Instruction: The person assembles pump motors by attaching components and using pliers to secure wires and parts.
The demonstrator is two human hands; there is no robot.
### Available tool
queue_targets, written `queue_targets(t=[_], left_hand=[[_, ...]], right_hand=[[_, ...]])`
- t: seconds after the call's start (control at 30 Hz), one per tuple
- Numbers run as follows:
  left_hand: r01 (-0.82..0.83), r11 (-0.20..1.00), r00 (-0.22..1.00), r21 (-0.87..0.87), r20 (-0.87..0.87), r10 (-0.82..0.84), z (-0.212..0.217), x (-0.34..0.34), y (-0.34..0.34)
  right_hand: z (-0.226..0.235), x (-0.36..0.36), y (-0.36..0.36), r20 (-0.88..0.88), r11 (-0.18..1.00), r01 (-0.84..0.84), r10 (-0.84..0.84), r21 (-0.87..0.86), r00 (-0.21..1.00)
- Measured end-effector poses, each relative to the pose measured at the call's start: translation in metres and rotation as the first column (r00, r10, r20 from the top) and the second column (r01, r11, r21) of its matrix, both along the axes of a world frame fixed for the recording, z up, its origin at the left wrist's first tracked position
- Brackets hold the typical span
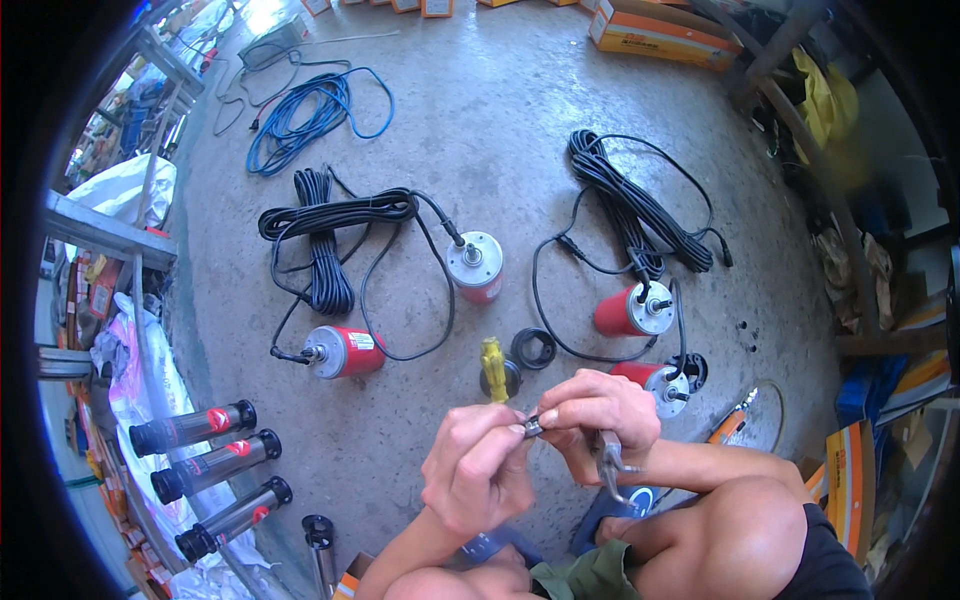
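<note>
My left hand (478,470) and my right hand (598,412) meet in front of my knees. Their fingertips pinch a small dark, shiny part (532,427), too small to name. A pair of metal pliers (611,464) is also tucked in my right hand, its bent end hanging below the fingers. Just beyond my hands are a yellow-handled tool (492,362), a black round cap (512,378) and a black ring (533,348). Red cylindrical motors with silver ends, such as the upright one (474,262) and one lying on its side (344,352), surround this spot.
Bundled black cables (330,235) run to the motors, with another bundle (640,205) at right. Clear tubes with black ends (215,468) lie at left. Farther off are a blue coiled cable (305,118) and an orange box (662,38). An orange tool (728,425) lies near my right knee.
</note>
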State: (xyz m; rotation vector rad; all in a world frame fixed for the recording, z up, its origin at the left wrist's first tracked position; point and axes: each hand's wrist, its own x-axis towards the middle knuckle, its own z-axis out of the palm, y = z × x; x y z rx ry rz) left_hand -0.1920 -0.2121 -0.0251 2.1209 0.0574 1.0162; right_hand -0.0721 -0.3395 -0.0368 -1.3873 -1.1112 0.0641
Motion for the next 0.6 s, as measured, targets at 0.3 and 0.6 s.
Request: queue_targets(t=[0.3,0.6], left_hand=[[0.009,0.995,0.999,0.097,0.044,-0.013,0.006,0.005,0.012],[0.148,0.376,0.952,-0.915,0.028,-0.306,-0.001,0.0,0.0]], right_hand=[[0.002,0.001,-0.014,-0.516,0.969,-0.231,0.156,-0.084,0.842],[0.005,0.009,-0.01,-0.457,0.986,-0.167,0.147,-0.004,0.877]])
